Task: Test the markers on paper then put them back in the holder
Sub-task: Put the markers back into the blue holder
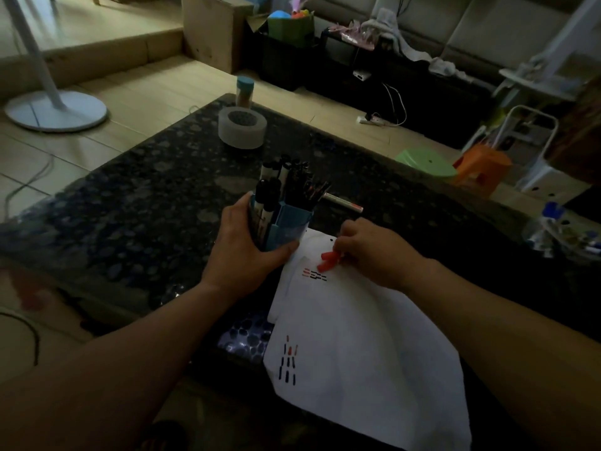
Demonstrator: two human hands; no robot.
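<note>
Left hand (247, 252) grips the blue marker holder (287, 222), right hand (367, 252) pinches a red cap (328, 260) over the marked paper (357, 336); next, I'd guess, capping the loose marker (343, 203) lying beyond

The blue holder (287, 227) stands upright, packed with dark-capped markers (283, 183). Just behind it to the right, one pale marker (343, 203) lies flat. The white paper (357, 336) touches the holder's near right side and bears red and black dashes; a red piece (328, 260) rests on it.
</note>
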